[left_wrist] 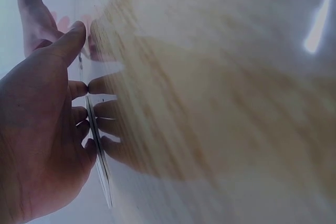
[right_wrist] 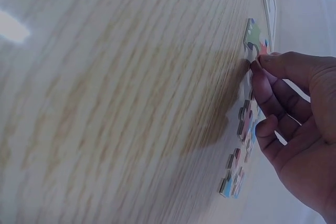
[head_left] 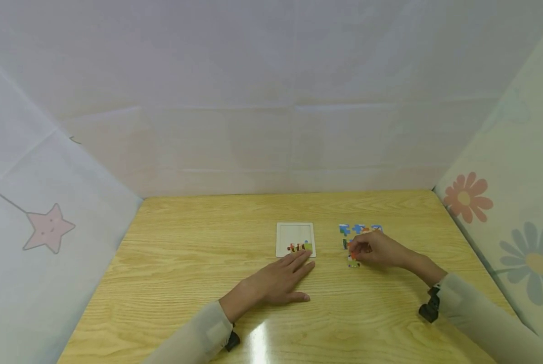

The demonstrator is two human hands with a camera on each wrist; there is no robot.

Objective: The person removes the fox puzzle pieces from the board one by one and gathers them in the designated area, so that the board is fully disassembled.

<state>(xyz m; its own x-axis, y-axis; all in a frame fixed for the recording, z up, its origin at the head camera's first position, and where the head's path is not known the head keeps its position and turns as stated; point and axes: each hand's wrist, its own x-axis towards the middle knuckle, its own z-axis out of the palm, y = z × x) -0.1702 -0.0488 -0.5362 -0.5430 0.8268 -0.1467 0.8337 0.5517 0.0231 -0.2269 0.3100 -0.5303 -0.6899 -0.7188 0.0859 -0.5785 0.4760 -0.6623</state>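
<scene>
A square pale puzzle tray [head_left: 295, 224] lies on the table, with joined puzzle pieces [head_left: 301, 247] along its lower edge. My left hand [head_left: 282, 280] rests with extended fingers over the tray's lower edge and those pieces, partly covering them. To the right, my right hand [head_left: 378, 248] pinches a puzzle piece [head_left: 353, 262] between thumb and forefinger. In the right wrist view this puzzle piece [right_wrist: 253, 32] shows green and red and tilts up from the table. Several loose pieces [head_left: 359, 228] lie beyond and beneath the right hand, some hidden by it.
The wood-grain table [head_left: 198, 242] shines near its front edge. A white cloth [head_left: 253, 146] hangs behind it, and printed cloths with a star [head_left: 49, 228] and flowers [head_left: 468, 198] stand at the sides.
</scene>
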